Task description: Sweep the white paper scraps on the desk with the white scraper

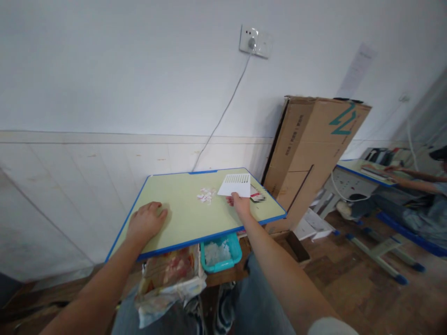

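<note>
My right hand (239, 204) pinches the near edge of a white card (234, 185) with a row of slots along its far part. The card is over the right side of a pale yellow-green desk (185, 218) with a blue rim. My left hand (147, 221) lies palm down on the desk's left side, fingers loosely spread, holding nothing. Between the hands is a small heap of white scraps (206, 195). Just right of the card lies a tool with red and black handles (256, 196), partly covered by the card.
Under the desk's front edge are a turquoise basket (221, 266) with whitish contents and a lined box (171, 274). A tall cardboard box (310, 153) leans by the wall at the right. A cord (223, 111) runs down from a socket. Another person sits at a desk far right.
</note>
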`<state>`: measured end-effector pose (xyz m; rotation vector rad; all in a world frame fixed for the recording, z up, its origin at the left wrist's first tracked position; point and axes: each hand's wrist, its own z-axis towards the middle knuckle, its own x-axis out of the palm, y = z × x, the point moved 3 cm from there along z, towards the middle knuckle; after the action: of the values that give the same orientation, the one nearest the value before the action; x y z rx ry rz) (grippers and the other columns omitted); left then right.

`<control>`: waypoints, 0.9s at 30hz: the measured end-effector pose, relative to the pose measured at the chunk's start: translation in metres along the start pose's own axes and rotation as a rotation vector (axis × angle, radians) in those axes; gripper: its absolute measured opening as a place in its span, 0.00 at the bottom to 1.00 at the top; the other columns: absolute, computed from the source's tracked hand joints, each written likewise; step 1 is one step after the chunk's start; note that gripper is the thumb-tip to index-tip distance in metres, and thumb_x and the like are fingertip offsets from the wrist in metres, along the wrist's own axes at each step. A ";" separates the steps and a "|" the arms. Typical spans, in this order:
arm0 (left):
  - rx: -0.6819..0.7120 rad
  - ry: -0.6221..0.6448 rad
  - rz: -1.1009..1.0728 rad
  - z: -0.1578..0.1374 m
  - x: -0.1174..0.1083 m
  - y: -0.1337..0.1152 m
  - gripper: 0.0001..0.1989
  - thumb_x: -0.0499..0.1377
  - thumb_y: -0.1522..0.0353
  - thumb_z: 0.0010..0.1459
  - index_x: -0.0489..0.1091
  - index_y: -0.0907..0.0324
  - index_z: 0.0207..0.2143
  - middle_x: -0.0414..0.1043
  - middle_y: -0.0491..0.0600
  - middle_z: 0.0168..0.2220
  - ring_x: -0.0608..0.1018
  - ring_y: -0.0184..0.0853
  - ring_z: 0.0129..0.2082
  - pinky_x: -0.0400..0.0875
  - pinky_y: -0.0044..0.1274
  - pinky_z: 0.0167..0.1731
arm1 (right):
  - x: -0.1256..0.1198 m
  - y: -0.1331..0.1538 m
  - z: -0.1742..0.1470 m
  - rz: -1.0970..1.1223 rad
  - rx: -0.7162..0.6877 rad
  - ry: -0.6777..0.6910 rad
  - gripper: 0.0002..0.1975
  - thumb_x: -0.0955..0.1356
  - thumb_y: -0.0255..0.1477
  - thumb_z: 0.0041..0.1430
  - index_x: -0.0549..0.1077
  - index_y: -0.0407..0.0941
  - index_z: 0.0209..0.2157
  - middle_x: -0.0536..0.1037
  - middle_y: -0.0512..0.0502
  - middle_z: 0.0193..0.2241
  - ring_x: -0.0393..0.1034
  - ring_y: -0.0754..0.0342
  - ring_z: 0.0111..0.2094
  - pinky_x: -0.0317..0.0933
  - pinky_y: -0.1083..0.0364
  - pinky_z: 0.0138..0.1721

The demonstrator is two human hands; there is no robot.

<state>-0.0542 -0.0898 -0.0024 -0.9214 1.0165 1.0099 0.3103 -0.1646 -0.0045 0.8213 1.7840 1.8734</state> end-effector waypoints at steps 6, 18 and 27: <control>-0.047 0.043 0.038 0.011 0.001 0.005 0.36 0.47 0.53 0.78 0.83 0.62 0.69 0.83 0.70 0.72 0.82 0.62 0.75 0.75 0.47 0.76 | 0.004 -0.001 0.009 -0.043 0.065 0.013 0.06 0.76 0.24 0.60 0.80 0.49 0.32 0.86 0.48 0.24 0.81 0.48 0.28 0.72 0.57 0.26; -0.156 0.005 -0.131 0.138 0.047 -0.011 0.32 0.53 0.57 0.75 0.86 0.65 0.67 0.84 0.72 0.69 0.84 0.66 0.70 0.78 0.53 0.74 | 0.007 -0.023 0.041 0.000 0.160 0.018 0.04 0.73 0.34 0.56 0.81 0.49 0.32 0.89 0.42 0.26 0.81 0.45 0.25 0.72 0.53 0.24; -0.093 -0.068 -0.224 0.146 0.065 -0.008 0.28 0.54 0.56 0.75 0.87 0.59 0.59 0.87 0.67 0.66 0.86 0.62 0.68 0.77 0.50 0.75 | 0.010 -0.016 0.060 -0.097 0.295 0.087 0.05 0.71 0.28 0.52 0.78 0.48 0.24 0.83 0.42 0.17 0.72 0.49 0.15 0.60 0.56 0.17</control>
<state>-0.0004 0.0593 -0.0249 -1.0457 0.7949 0.8988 0.3416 -0.1117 -0.0190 0.7469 2.1482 1.6309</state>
